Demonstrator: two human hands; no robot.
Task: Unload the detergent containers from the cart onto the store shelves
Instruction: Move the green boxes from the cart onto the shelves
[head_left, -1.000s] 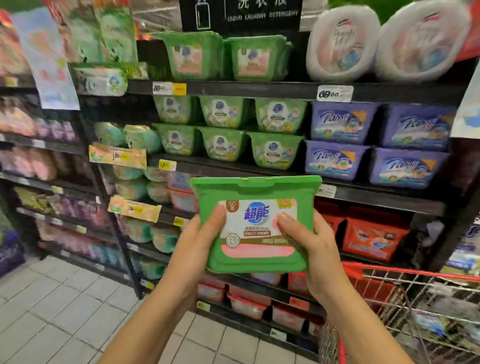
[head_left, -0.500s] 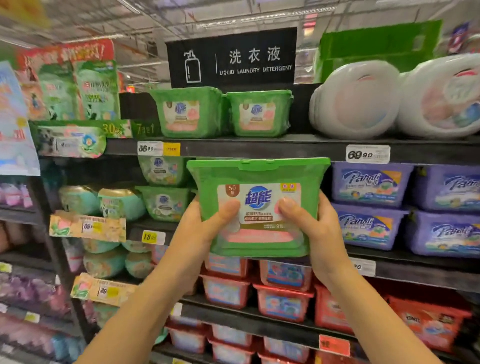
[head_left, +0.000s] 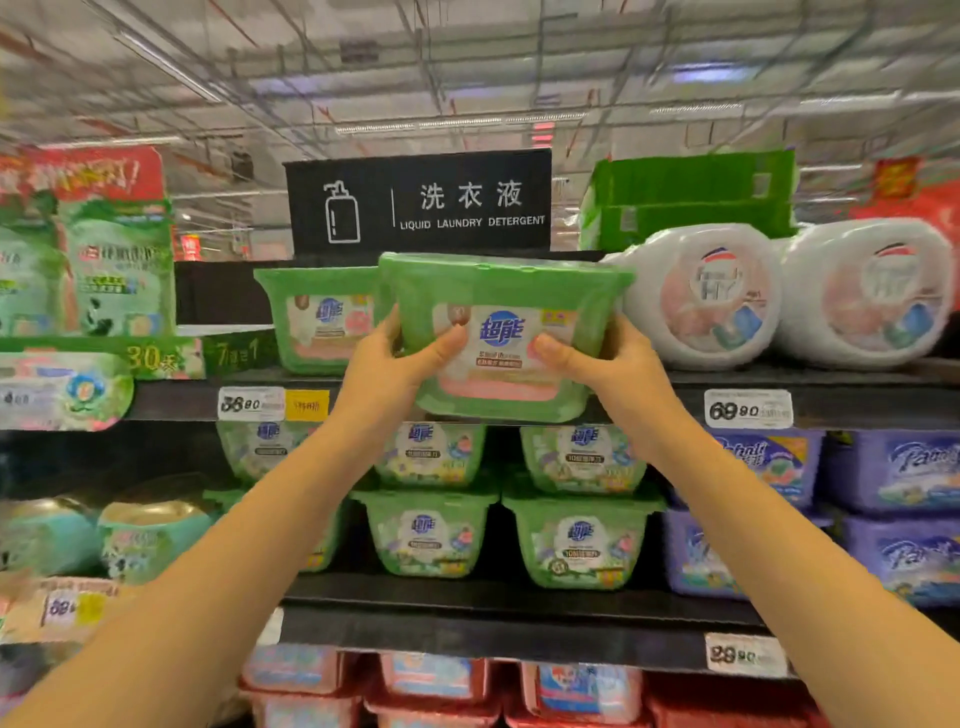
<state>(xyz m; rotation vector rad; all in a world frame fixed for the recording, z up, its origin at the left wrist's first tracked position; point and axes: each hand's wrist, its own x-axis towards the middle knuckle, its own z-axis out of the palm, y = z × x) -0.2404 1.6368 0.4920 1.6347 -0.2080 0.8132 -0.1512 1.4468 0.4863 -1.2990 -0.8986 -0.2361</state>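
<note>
At top shelf (head_left: 831, 387) front: your L hand (head_left: 384, 366) & R hand (head_left: 621, 364) clamp green detergent tub (head_left: 506, 332) by its sides, not yet seated. Risk: lid corner shoves white tub (head_left: 701, 296) alongside; early release drops it.

Black aisle sign (head_left: 418, 200) — price tags (head_left: 748, 410)

1. The green detergent tub (head_left: 498, 291) is glossy plastic, with a smooth, shiny label on its front.
2. The white round tubs (head_left: 701, 296) look like smooth plastic with a sheen.
3. The shelf (head_left: 872, 402) edge is matt black.
4. The price tag (head_left: 748, 410) looks like paper.
</note>
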